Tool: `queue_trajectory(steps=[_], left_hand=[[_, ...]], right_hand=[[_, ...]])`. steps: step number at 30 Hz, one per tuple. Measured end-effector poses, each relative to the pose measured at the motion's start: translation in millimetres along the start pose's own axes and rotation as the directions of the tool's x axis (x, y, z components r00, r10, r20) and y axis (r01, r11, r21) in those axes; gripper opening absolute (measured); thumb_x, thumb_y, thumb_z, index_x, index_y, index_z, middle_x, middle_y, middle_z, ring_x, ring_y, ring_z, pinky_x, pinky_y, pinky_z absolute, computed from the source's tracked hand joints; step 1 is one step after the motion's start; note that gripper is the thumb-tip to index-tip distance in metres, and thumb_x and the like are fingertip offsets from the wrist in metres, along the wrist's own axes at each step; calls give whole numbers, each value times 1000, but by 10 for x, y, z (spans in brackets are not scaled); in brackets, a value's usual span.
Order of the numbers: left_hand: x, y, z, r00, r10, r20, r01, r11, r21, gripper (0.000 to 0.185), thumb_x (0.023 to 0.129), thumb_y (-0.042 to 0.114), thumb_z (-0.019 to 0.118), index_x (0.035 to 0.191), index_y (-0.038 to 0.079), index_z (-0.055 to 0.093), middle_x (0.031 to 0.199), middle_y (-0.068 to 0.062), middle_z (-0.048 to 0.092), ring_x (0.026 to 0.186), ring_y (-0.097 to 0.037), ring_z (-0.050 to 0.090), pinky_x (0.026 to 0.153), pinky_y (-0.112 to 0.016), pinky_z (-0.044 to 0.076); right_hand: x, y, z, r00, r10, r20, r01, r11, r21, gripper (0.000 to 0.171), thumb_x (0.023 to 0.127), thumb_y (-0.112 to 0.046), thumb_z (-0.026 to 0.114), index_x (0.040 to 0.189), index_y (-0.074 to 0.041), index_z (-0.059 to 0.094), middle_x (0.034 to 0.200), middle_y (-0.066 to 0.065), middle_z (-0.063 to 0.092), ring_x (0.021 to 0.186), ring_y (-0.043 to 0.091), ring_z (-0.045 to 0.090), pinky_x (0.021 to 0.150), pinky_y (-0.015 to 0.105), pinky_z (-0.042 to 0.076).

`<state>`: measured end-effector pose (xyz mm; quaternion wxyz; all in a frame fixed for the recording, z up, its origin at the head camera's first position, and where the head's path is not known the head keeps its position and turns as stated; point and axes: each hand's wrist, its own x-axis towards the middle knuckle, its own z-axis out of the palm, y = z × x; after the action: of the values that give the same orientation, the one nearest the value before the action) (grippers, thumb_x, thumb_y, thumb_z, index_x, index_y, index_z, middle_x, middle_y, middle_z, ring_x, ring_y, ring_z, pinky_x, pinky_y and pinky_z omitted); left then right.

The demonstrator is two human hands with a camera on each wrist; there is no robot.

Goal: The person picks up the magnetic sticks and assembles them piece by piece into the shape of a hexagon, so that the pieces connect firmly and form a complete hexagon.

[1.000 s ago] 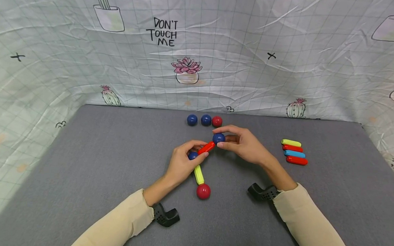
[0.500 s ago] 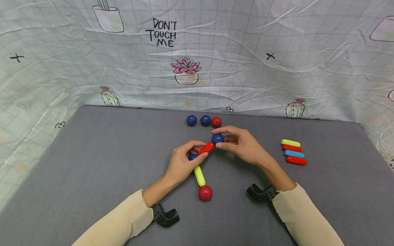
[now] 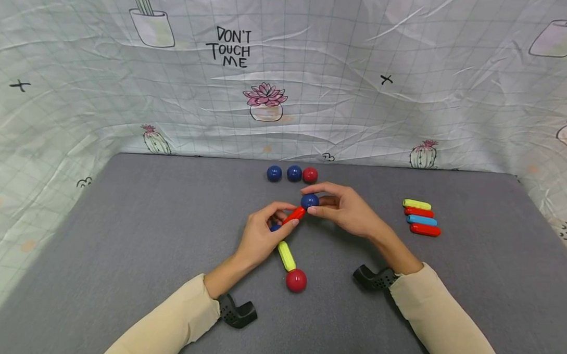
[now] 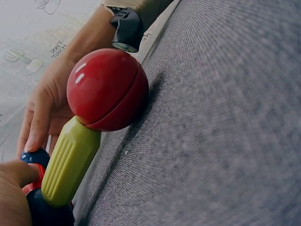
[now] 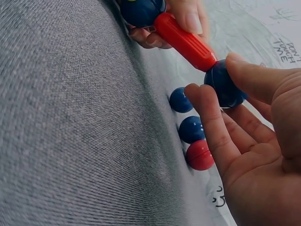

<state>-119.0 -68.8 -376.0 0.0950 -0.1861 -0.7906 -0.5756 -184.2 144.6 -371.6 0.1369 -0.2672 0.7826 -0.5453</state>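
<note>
My left hand (image 3: 260, 233) grips a red rod (image 5: 186, 42) between thumb and fingers, near a blue ball (image 5: 141, 12) mostly hidden in that hand. From this ball a yellow-green rod (image 3: 287, 256) runs toward me and ends in a red ball (image 3: 296, 280). At the red rod's far end sits a second blue ball (image 3: 309, 201), which my right hand (image 3: 345, 208) pinches between thumb and fingers. In the right wrist view the rod's tip meets that ball. The joined pieces form a bent chain.
Two blue balls (image 3: 274, 173) and a red ball (image 3: 310, 175) stand in a row at the back of the grey table (image 3: 169, 220). Several loose rods (image 3: 421, 220), yellow-green, red and blue, lie stacked side by side at the right. A patterned cloth (image 3: 337, 111) hangs behind.
Both hands keep their hold. The red ball end of the chain has swung slightly toward me and right, and the pinched blue ball has shifted a little left and nearer.
</note>
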Motion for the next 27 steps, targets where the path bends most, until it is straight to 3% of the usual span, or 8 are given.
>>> queue_trajectory(steps=[6, 13, 19, 27], left_hand=[[-2, -3, 1, 1000, -9, 13, 9, 1000, -1, 22, 86, 0, 69, 107, -5, 65, 82, -14, 64, 71, -25, 54, 65, -46, 44], [-2, -3, -2, 1000, 11, 8, -11, 1000, -1, 24, 87, -3, 67, 110, -8, 63, 84, -17, 64, 69, -26, 52, 62, -31, 40], [4, -10, -6, 1000, 8, 8, -7, 1000, -26, 24, 88, -3, 65, 111, -9, 61, 83, -17, 64, 66, -25, 52, 60, -30, 40], [0, -6, -21, 1000, -22, 20, 23, 999, -26, 25, 91, 0, 64, 114, -7, 60, 78, -15, 65, 65, -25, 54, 58, -29, 40]], right_hand=[[-4, 2, 26, 1000, -4, -4, 4, 999, 53, 41, 90, -9, 68, 129, -3, 56, 126, 9, 55, 101, 24, 64, 80, 33, 52], [8, 43, 58, 1000, 4, -2, -3, 993, 121, 42, 90, -8, 68, 129, -1, 55, 127, 11, 54, 104, 24, 63, 79, 32, 52], [7, 64, 76, 1000, -7, -10, 8, 986, 165, 48, 88, -4, 69, 130, 5, 50, 130, 17, 52, 106, 26, 62, 81, 31, 52], [10, 84, 119, 998, 39, -50, -31, 988, 151, 38, 86, -9, 73, 120, -3, 59, 117, 12, 61, 102, 24, 64, 79, 34, 53]])
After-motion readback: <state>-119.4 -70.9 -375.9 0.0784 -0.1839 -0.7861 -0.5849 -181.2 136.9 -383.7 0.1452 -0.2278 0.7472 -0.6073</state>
